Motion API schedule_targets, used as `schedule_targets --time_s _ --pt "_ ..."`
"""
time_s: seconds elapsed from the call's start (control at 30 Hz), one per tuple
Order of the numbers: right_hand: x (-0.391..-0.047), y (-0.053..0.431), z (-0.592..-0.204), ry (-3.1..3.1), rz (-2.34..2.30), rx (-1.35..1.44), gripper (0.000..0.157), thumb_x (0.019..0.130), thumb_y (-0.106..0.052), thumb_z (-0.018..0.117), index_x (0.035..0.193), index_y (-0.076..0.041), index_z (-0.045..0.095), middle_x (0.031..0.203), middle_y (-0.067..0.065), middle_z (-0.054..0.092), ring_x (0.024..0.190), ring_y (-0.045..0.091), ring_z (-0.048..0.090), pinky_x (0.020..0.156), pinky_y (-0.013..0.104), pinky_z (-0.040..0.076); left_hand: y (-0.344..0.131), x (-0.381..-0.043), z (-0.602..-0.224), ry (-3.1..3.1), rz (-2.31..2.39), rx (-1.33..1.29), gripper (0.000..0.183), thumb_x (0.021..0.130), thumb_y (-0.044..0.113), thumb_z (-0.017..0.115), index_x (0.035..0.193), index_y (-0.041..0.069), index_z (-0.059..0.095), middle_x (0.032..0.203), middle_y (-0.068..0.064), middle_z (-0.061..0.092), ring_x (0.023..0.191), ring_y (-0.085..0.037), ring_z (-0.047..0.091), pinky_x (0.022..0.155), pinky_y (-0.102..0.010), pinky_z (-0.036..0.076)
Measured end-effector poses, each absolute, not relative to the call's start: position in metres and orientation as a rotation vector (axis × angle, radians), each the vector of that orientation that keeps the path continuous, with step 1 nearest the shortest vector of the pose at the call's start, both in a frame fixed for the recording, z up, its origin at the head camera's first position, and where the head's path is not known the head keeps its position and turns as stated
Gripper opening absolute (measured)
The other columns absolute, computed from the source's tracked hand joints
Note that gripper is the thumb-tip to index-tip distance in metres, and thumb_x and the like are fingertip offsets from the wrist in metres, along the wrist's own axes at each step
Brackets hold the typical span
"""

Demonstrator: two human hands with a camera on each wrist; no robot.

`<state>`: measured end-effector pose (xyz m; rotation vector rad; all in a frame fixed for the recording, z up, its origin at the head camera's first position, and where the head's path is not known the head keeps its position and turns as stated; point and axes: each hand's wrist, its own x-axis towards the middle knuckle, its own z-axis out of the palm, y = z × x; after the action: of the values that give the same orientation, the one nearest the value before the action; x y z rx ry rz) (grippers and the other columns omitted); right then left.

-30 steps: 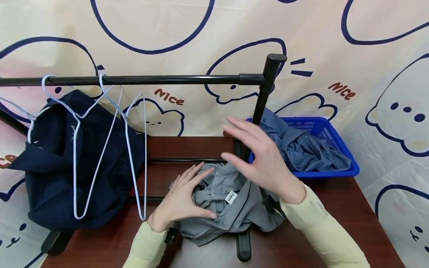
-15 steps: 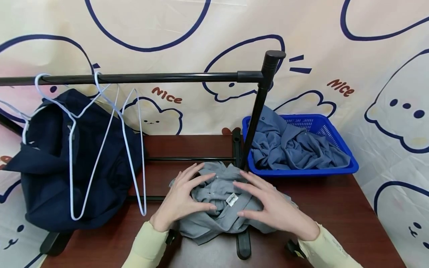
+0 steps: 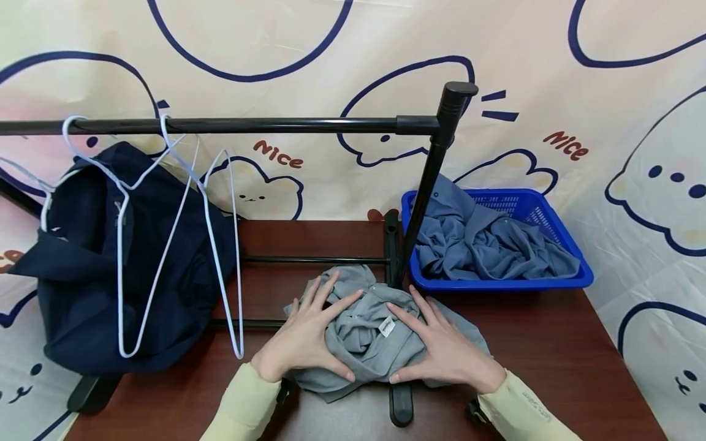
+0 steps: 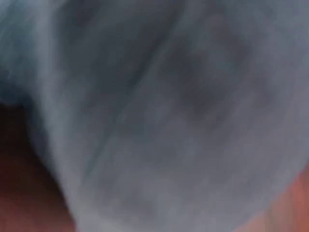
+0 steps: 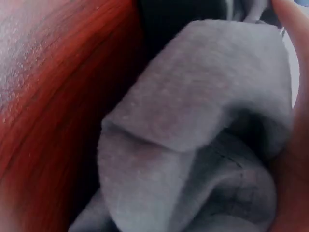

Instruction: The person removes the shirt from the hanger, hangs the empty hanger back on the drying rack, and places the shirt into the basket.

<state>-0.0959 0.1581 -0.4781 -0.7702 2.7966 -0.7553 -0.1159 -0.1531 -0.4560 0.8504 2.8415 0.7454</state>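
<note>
A crumpled grey shirt (image 3: 361,334) with a small white label (image 3: 387,326) lies bunched over the foot of the rack. My left hand (image 3: 303,340) rests on its left side, fingers spread and fairly straight. On the right side, my right hand (image 3: 445,350) touches the cloth with its fingers likewise spread. Both thumbs point inward near the front edge of the bundle. Blurred grey cloth of the shirt (image 4: 174,121) fills most of the left wrist view. In the right wrist view, folds of the shirt (image 5: 188,92) bulge beside part of my hand at the right edge.
A black clothes rack (image 3: 276,125) carries light blue hangers (image 3: 122,275). Behind them on the left is a dark navy garment (image 3: 165,263). A blue basket (image 3: 510,285) at the back right holds blue-grey clothing (image 3: 491,245). All this stands on a brown table (image 3: 551,343).
My right hand has come down from above the shirt, near the rack post, onto its right side. The left hand has pressed slightly inward, and the shirt's folds have shifted.
</note>
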Motion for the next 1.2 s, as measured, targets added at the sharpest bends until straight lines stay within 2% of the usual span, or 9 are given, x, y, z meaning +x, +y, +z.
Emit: schedule_targets --time_s 0.13,0.3,0.37,0.5,0.63,0.8,0.97,1.2 --pt "-0.098 0.156 -0.484 2.811 -0.749 -0.736 0.113 0.067 -0.087 0.068 0.161 -0.045 0.022 0.17 0.008 -0.003 0.147 0.053 0.014 0.091 0.074 0.04 -0.146 -0.123 -0.465 2.836 0.716 0.819 0.133 0.047 0.081 0.086 0.16 0.046 0.025 0.17 -0.006 0.001 0.15 -0.049 0.007 0.09 -0.086 0.027" --pt "-0.101 0.154 -0.487 2.836 -0.751 -0.766 0.114 0.067 -0.085 0.07 0.161 -0.04 0.027 0.169 0.014 0.002 0.145 0.055 0.018 0.086 0.073 0.044 -0.138 -0.135 -0.475 2.766 0.684 0.784 0.132 0.048 0.073 0.091 0.16 0.034 0.033 0.17 -0.008 0.001 0.149 -0.051 0.005 0.091 -0.085 0.028" --pt "-0.102 0.154 -0.487 2.846 -0.745 -0.773 0.111 0.068 -0.085 0.07 0.161 -0.04 0.029 0.168 0.016 0.005 0.142 0.055 0.024 0.085 0.071 0.045 -0.136 -0.141 -0.475 2.732 0.675 0.767 0.131 0.049 0.071 0.093 0.16 0.029 0.036 0.17 -0.01 0.0 0.148 -0.052 0.004 0.092 -0.084 0.029" --pt "-0.105 0.154 -0.488 2.848 -0.737 -0.765 0.106 0.071 -0.083 0.07 0.16 -0.039 0.032 0.166 0.019 0.013 0.128 0.054 0.045 0.085 0.065 0.049 -0.131 -0.149 -0.472 2.676 0.639 0.718 0.128 0.05 0.067 0.094 0.159 0.026 0.039 0.169 -0.014 0.001 0.148 -0.054 0.006 0.095 -0.082 0.029" --pt "-0.107 0.155 -0.488 2.821 -0.739 -0.749 0.099 0.076 -0.078 0.071 0.159 -0.039 0.033 0.164 0.021 0.018 0.117 0.05 0.056 0.086 0.06 0.05 -0.129 -0.153 -0.469 2.674 0.566 0.683 0.123 0.052 0.064 0.095 0.156 0.022 0.044 0.166 -0.02 0.017 0.145 -0.053 0.02 0.096 -0.08 0.031" --pt "-0.107 0.154 -0.486 2.806 -0.728 -0.749 0.093 0.081 -0.07 0.072 0.16 -0.038 0.034 0.164 0.023 0.018 0.114 0.049 0.058 0.086 0.059 0.051 -0.128 -0.155 -0.47 2.727 0.535 0.684 0.112 0.056 0.054 0.097 0.151 0.019 0.05 0.152 -0.024 0.04 0.137 -0.05 0.037 0.098 -0.07 0.039" --pt "-0.106 0.151 -0.485 2.829 -0.695 -0.713 0.088 0.085 -0.061 0.075 0.159 -0.038 0.034 0.163 0.023 0.019 0.116 0.051 0.057 0.084 0.061 0.051 -0.128 -0.156 -0.475 2.728 0.657 0.714 0.103 0.061 0.04 0.098 0.149 0.013 0.051 0.145 -0.027 0.045 0.135 -0.048 0.04 0.102 -0.057 0.042" --pt "-0.103 0.145 -0.484 2.851 -0.691 -0.706 0.079 0.088 -0.039 0.081 0.156 -0.032 0.042 0.16 0.026 0.025 0.11 0.048 0.061 0.079 0.06 0.053 -0.13 -0.155 -0.48 2.635 0.844 0.744 0.092 0.07 0.022 0.095 0.15 0.008 0.05 0.148 -0.025 0.045 0.137 -0.044 0.038 0.103 -0.055 0.04"
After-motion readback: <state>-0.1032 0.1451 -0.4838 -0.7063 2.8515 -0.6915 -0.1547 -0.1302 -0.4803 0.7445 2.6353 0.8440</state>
